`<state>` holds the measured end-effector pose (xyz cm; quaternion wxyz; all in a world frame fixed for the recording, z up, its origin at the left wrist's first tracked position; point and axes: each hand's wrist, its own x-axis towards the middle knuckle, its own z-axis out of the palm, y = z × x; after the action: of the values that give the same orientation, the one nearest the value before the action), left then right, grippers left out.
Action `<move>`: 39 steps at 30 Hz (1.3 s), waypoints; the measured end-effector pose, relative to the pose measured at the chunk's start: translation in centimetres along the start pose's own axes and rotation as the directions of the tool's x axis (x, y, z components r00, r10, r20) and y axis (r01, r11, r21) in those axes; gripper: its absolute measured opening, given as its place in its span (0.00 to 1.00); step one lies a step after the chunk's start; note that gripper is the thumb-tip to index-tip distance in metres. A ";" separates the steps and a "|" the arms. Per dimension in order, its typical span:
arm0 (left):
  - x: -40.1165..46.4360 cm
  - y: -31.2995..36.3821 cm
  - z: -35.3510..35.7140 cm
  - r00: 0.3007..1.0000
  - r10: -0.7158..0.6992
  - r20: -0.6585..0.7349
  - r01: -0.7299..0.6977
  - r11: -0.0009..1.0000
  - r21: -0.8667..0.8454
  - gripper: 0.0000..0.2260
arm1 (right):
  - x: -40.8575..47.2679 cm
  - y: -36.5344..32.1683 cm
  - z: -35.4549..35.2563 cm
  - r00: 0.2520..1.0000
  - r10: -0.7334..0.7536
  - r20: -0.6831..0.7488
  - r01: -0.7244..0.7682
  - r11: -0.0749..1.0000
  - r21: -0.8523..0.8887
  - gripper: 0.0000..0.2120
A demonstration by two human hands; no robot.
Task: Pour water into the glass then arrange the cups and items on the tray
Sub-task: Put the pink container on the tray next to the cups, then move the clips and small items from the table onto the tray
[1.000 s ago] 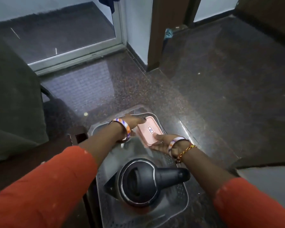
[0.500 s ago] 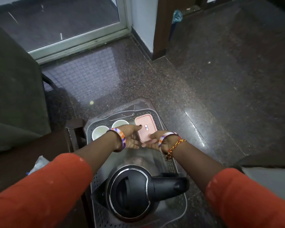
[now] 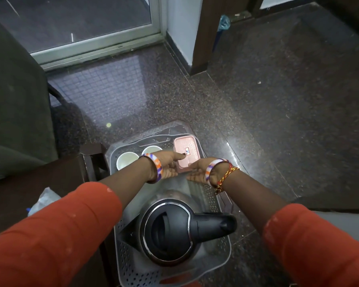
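Plastic, that pink box (image 3: pixel 186 152) at the tray's (image 3: pixel 216 201) far right corner looks light and stiff. Left hand (image 3: pixel 170 164) rests straight fingers on its lid; right hand (image 3: pixel 197 172) lies relaxed alongside. Best gripped by both short edges.

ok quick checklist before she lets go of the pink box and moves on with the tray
1. Pink rectangular plastic box flat at the grey perforated tray's far right corner: ok.
2. Left hand and right hand open, fingers at the box: ok.
3. Two white round cups upright beside the box: ok.
4. Black electric kettle lid closed, upright: ok.
5. Water in cups: cannot tell.
6. Glass in view: not ok.
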<state>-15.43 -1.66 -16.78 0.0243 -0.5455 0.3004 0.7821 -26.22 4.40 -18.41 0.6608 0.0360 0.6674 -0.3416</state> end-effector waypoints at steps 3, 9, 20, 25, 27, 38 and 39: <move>-0.1 0.0 -0.2 0.999 -0.016 0.032 0.014 0.998 0.053 0.08 | -0.5 -0.2 0.1 1.000 -0.011 -0.001 0.011 1.000 -0.007 0.18; 0.5 -0.4 -0.4 0.999 -0.019 0.029 0.018 0.999 0.045 0.07 | -1.1 -0.2 0.4 0.999 0.024 0.029 -0.024 1.000 -0.019 0.18; -6.4 0.5 -5.0 0.993 0.115 -0.033 -0.108 0.980 0.166 0.09 | -6.3 -4.4 4.3 0.949 -0.316 -0.023 0.219 0.707 -0.672 0.16; -12.2 -0.5 -11.6 0.952 0.257 -0.166 -0.255 0.966 0.034 0.11 | -7.6 -5.7 14.2 0.908 -0.353 0.224 0.391 0.528 -0.754 0.20; -14.6 -2.2 -15.0 0.924 0.290 -0.248 -0.304 0.953 -0.017 0.11 | -7.7 -4.3 19.2 0.896 -0.312 0.316 0.436 0.485 -0.758 0.18; -21.4 -19.8 -34.5 0.901 0.090 -0.425 -0.227 0.931 -0.285 0.12 | -7.1 14.0 42.0 0.870 -0.101 0.483 0.490 0.295 -0.821 0.11; -21.8 -21.6 -35.9 0.908 0.058 -0.416 -0.199 0.931 -0.304 0.12 | -6.6 15.9 43.2 0.880 -0.077 0.468 0.469 0.292 -0.833 0.12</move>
<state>31.38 4.54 -15.56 -0.1846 -0.6682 0.1954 0.6938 19.61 -2.57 -14.30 0.5950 -0.5225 0.6106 -0.0096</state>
